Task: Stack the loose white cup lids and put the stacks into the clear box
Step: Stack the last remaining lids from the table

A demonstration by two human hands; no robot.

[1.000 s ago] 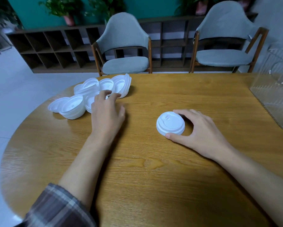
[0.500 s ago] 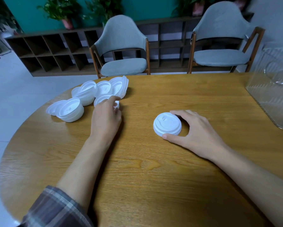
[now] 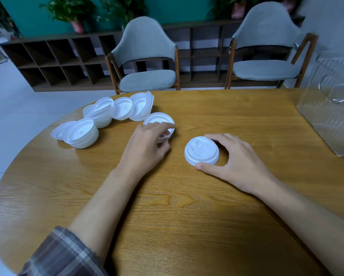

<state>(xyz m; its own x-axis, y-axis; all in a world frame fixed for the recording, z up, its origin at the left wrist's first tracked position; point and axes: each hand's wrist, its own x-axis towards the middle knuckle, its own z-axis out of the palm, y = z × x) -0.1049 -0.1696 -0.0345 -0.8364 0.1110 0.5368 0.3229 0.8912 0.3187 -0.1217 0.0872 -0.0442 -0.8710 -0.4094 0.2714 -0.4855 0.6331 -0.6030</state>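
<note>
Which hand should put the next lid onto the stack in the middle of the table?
Left. The left hand pinches a loose lid right beside the stack, while the right hand is occupied steadying that stack.

Soft, fairly bright room light comes from above and somewhat left, with no hard beams. The table [image 3: 187, 226] shows a pale sheen along its left edge. Shadows are faint and soft-edged, with a darker band to the right of the left hand [image 3: 145, 144] and its forearm. The white lids [image 3: 81, 134] near the far left edge are almost blown out. The wide lens bows the table's rim and tilts the chairs [image 3: 147, 56] outward. The clear box [image 3: 330, 108] at the right edge looks smeared.
</note>
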